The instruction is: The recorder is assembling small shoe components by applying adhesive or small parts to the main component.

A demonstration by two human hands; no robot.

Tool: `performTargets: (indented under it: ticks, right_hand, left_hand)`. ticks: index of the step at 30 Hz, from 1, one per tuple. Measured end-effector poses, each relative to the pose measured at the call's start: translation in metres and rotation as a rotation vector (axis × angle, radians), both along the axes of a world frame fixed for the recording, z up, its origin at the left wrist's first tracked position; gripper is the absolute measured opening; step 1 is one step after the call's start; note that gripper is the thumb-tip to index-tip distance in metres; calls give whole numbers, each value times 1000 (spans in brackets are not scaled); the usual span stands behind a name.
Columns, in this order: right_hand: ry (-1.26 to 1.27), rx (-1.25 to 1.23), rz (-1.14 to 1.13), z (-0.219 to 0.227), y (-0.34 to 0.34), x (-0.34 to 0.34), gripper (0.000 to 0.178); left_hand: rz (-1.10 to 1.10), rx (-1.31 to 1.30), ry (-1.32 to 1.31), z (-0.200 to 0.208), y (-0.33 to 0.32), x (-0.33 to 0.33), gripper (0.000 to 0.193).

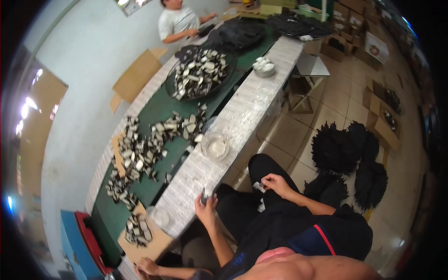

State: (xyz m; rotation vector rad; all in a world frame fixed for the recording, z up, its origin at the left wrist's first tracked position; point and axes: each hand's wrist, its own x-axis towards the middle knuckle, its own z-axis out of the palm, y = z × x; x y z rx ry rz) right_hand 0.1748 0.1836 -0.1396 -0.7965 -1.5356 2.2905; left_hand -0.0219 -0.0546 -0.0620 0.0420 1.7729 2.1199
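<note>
My left hand (206,210) is at the front edge of the long table, its fingers closed around a small dark piece (204,198). Over my thigh, my right hand (276,184) pinches a small whitish scrap (259,186); what it is made of is too small to tell. Closest to my left hand on the table are a round clear dish (161,217) and a larger clear bowl (215,146) with pale contents. Beyond them lie heaps of small black-and-white pieces (140,158) on the green surface.
A co-worker's hand (147,266) rests by a cardboard sheet (144,245) holding similar pieces. Farther off are a big round tray (233,70) of pieces, a metal bowl (264,70) and a person in white (175,21). Black bundles (340,147) lie on the floor at right, near open cartons (380,123).
</note>
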Motion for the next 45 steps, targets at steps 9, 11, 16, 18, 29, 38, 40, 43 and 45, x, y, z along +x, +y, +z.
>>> performTargets:
  ticks: [9, 11, 16, 18, 29, 38, 40, 43, 45]
  right_hand:
    - [200, 30, -108, 96, 2, -24, 18]
    - [307, 204, -96, 135, 1, -33, 19]
    - [354, 981, 16, 194, -12, -40, 24]
    - [471, 1243, 30, 204, -18, -47, 30]
    - [518, 1426, 218, 190, -33, -47, 34]
    - [505, 1368, 238, 184, -33, -54, 33]
    - [481, 1230, 214, 184, -34, -55, 30]
    - [498, 1178, 176, 189, -31, -55, 31]
    - [489, 1131, 163, 193, -29, -53, 29]
  left_hand:
    - [-205, 251, -116, 55, 34, 16, 42]
    - [-212, 297, -151, 66, 40, 22, 43]
    - [-286, 344, -198, 69, 36, 35, 44]
    - [-287, 343, -215, 69, 32, 42, 44]
    - [-304, 347, -244, 65, 32, 57, 38]
    - [-322, 374, -279, 62, 32, 50, 39]
    - [-321, 374, -284, 61, 32, 49, 39]
    - [-322, 372, -290, 60, 32, 47, 39]
    - [-321, 373, -292, 59, 31, 45, 39]
